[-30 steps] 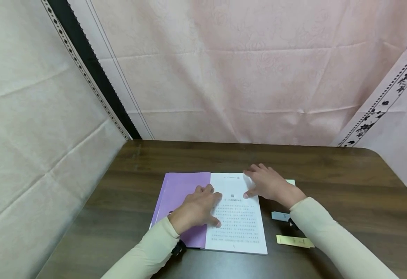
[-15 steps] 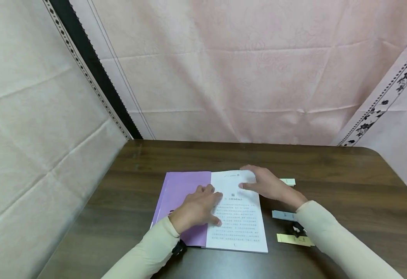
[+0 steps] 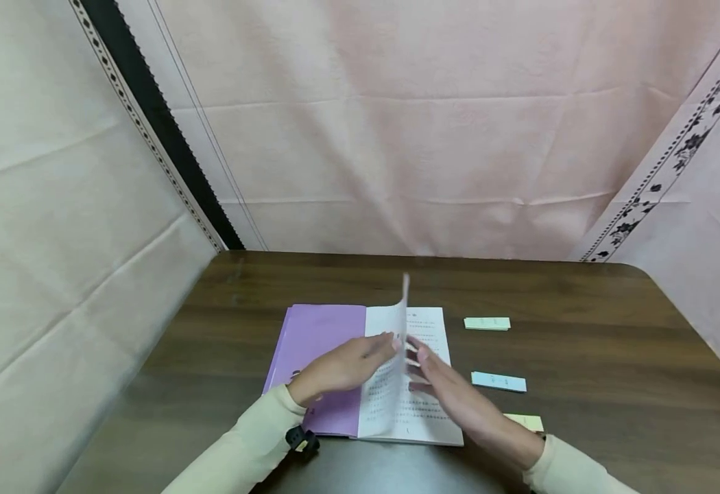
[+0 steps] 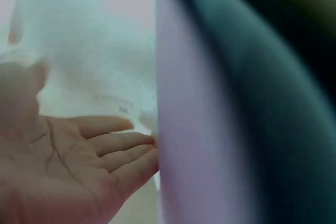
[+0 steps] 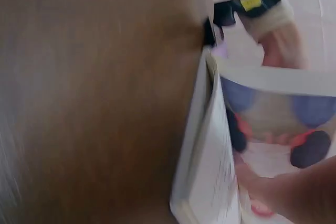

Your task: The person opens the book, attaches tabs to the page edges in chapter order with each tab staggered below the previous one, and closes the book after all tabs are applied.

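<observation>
An open book (image 3: 430, 425) lies on the table, its purple inside cover (image 3: 329, 322) to the left. One page (image 3: 404, 295) stands upright near the middle; the right wrist view catches a coloured picture (image 5: 262, 114) on one side of it. My left hand (image 3: 341, 367) reaches over the purple cover with its fingertips at that page's left side. In the left wrist view, the left hand's fingers (image 4: 121, 158) are straight. My right hand (image 3: 459, 394) has its extended fingers against or close to the page's right side; exact contact is unclear.
Right of the book lie green paper strips (image 3: 487, 323), blue paper strips (image 3: 498, 382) and yellow paper strips (image 3: 525, 422), the last partly behind the right arm. Pale cloth (image 3: 397, 137) hangs beyond the wooden table's back edge (image 3: 520, 274).
My right hand has moved left and nearer from the page's upper right corner, and the page has swung up from flat to upright. The left hand's fingers have turned toward the page.
</observation>
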### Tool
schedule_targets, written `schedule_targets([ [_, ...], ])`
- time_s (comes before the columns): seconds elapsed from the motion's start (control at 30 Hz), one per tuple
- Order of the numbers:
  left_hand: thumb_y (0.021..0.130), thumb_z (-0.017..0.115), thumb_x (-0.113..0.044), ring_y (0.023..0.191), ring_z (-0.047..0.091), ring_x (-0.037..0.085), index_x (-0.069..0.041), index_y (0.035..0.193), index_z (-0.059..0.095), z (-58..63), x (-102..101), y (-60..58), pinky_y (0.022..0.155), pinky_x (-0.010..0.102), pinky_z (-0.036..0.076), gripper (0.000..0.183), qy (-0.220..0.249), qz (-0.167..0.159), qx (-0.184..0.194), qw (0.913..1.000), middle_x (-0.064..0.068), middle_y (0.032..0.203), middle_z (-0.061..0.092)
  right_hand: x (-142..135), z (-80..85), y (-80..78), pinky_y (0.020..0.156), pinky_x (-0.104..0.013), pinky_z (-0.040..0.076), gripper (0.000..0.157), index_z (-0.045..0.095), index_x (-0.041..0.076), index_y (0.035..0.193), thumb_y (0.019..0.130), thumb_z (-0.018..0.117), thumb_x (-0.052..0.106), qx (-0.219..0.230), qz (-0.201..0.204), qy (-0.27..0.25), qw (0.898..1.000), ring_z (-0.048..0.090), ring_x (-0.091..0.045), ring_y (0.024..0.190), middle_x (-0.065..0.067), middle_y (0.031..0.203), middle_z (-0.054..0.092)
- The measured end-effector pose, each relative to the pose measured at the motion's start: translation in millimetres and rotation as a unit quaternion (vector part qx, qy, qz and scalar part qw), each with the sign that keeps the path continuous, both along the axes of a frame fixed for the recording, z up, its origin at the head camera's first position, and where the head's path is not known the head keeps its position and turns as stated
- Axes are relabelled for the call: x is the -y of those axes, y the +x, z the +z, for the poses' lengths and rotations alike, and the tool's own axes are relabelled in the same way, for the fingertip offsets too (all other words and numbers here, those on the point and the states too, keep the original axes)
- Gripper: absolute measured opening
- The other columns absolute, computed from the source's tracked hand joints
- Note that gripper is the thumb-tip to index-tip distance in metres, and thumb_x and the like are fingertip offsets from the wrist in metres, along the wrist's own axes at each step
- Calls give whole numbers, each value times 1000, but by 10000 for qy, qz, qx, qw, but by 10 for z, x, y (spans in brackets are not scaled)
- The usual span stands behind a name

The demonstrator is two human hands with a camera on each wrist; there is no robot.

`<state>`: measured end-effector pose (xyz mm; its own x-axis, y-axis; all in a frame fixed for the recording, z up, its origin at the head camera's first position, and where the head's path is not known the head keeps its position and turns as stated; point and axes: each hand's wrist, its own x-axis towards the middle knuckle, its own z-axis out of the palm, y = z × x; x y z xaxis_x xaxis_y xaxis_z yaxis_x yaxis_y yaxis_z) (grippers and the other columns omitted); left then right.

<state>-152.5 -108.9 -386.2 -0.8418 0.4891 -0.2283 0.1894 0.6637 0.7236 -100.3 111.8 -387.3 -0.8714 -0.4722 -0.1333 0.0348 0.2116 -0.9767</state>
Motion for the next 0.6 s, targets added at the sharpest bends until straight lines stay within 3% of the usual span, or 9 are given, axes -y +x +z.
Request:
schedule_targets([
  [0.07,108,26,-70,145,50,33,-10,153,55,2,25,-4,122,57,33,81,682,253,502,9961,14,151,59,33,-20,73,121,-66,26,63,12,10,170,117,25,41,-313,332,364,9983,29,-51,153,-28,171,21],
  [0.13,104,21,-77,145,49,33,-11,149,61,23,51,3,122,62,28,88,1208,526,998,9863,12,145,63,74,-38,114,123,-67,20,63,11,12,171,117,30,39,-682,607,799,9926,22,-47,157,-23,173,16],
  [0.23,96,24,-88,155,32,36,-18,156,53,78,88,7,123,70,14,97,1803,920,1722,9640,12,158,50,133,-60,145,124,-67,15,66,11,18,171,115,39,39,-1189,891,1294,9804,12,-38,160,-16,176,11],
  [0.33,88,38,-93,160,13,41,-23,164,39,140,137,-2,116,80,0,104,2082,1315,2483,9369,14,171,29,166,-84,166,122,-69,18,69,9,27,171,114,43,43,-1594,1126,1643,9669,9,-37,161,-11,177,7],
  [0.4,90,46,-88,156,25,40,-18,160,44,156,185,-39,115,76,9,98,2173,1362,2833,9241,17,166,37,165,-103,183,120,-71,21,71,8,34,171,112,46,45,-1773,1220,1855,9588,9,-39,161,-8,178,6],
  [0.5,101,54,-63,133,55,30,-5,148,55,142,306,-110,114,55,32,75,2387,1256,2925,9174,17,140,63,148,-119,203,119,-71,25,73,10,37,170,110,50,48,-1979,1295,2084,9490,10,-43,161,-5,178,7],
  [0.57,107,53,-45,107,70,20,3,139,59,122,426,-160,97,34,50,58,2608,1047,2794,9181,11,116,74,137,-121,202,119,-71,27,74,13,35,171,109,52,49,-2091,1313,2247,9426,11,-43,161,-4,178,9],
  [0.6,108,54,-38,99,72,18,7,135,60,119,496,-168,90,31,56,52,2694,1022,2736,9177,10,109,75,134,-116,198,118,-70,27,75,14,34,171,109,53,50,-2127,1327,2346,9392,12,-43,161,-4,178,10],
])
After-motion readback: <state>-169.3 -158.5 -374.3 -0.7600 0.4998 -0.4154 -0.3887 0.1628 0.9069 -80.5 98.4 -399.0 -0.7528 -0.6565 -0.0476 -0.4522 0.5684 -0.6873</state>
